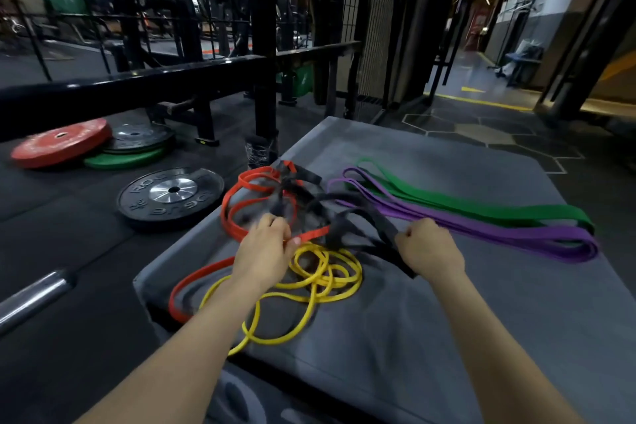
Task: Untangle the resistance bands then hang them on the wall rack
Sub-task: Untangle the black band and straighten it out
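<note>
Both hands work over a grey padded mat (447, 337) that lies on the dark gym floor (69, 268). The left hand (265, 251) has its fingers curled in a grip on the red band (234, 217), pinching it where it meets the knot. The right hand (426, 248) is a closed fist, its grip wrapped round a strand of the black band (347, 217), which runs from the fist up into the tangle.

Red and black bands cross each other at the far left part of the mat; that knot is blurred, so which strand lies over which cannot be told. A second loop of red band trails toward the mat's near left corner. The yellow band (316, 282) lies in loose coils just under and between the wrists, one loop reaching the mat's near left edge.

To the right, apart from the tangle, the purple band (516, 231) and green band (481, 210) lie flat side by side, stretched out long.

On the floor left of the mat lie a black plate (170, 194), a red plate (62, 141) and a green plate (124, 160), with a steel bar (34, 296) nearer
</note>
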Demonstrator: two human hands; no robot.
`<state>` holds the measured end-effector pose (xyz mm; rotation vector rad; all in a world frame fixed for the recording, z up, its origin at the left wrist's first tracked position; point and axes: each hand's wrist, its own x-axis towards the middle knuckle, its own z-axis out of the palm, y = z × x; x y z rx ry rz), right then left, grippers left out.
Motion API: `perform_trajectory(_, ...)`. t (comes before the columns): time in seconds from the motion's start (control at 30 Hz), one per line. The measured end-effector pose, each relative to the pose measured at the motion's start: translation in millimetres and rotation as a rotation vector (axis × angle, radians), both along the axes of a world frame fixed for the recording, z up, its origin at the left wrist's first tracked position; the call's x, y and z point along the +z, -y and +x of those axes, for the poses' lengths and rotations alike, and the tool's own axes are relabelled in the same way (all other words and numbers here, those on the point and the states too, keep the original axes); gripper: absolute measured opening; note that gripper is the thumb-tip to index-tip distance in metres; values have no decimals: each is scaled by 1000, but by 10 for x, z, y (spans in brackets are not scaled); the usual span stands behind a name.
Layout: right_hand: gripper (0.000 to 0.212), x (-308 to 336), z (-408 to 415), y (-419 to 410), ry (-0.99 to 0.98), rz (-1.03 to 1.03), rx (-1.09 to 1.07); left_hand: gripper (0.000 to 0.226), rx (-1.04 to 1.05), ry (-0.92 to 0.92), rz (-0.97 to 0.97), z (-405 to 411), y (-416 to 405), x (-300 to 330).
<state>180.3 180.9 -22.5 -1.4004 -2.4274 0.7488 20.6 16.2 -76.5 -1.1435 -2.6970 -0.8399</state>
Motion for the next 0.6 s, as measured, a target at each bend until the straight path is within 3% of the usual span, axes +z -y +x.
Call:
perform_trajectory(0.1,8,-16,1,100,237,43,27,23,-81,77,-8,31,-64,2)
perform_trajectory(0.13,14,7,-20,134,252,98,55,23,-86,74,-5,35,-81,3)
perform_trajectory(0.2,37,71,-101,175,102,233,153,17,-94,74,69,29,-106,36)
perform_trajectory(0.27,52,127,-210,218,-129,242,265,13,-105,96,181,17,-117,101)
perform_trajectory(0.3,50,132,-260,242,-216,211,315,12,-111,107,236,2,-115,128)
perform_trajectory(0.37,26,79,-344,301,-260,182,396,10,-121,134,327,-14,-86,172)
perform_trajectory(0.43,11,-35,-395,334,-203,202,443,6,-124,161,378,-40,-27,187)
perform_trajectory(0.6,45,-244,-462,266,35,334,340,6,-4,161,490,-198,201,161)
